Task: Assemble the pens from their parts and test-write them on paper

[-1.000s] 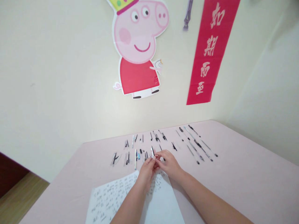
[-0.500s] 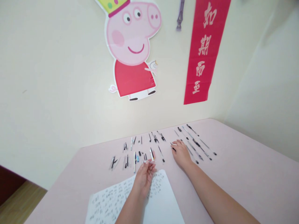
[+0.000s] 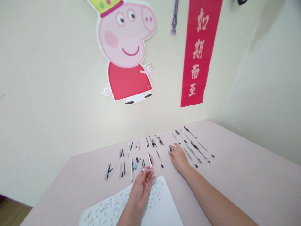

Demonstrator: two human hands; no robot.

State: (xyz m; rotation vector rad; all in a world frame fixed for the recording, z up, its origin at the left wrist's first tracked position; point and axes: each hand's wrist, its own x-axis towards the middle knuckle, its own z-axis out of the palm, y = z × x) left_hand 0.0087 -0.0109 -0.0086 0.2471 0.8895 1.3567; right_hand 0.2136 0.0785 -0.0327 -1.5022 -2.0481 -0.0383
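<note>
My left hand is over the top of a handwritten sheet, palm turned partly up. Its curled fingers hold a small clear plastic piece, mostly hidden. To the right, my right hand is low over the table, fingertips closed on a small black pen part. Just left of it lies a thin refill with a black end. Beyond my left fingertips are a white pen, a black cap and several small pen parts.
Several pens and refills lie in slanting rows at the right of the pink table. More pen pieces, some on clear plastic, are at the left. The wall behind bears a pig cutout and a red banner.
The view has swung slightly, so the table and wall appear farther left and a little lower. Both hands keep nearly the same places and grips.
</note>
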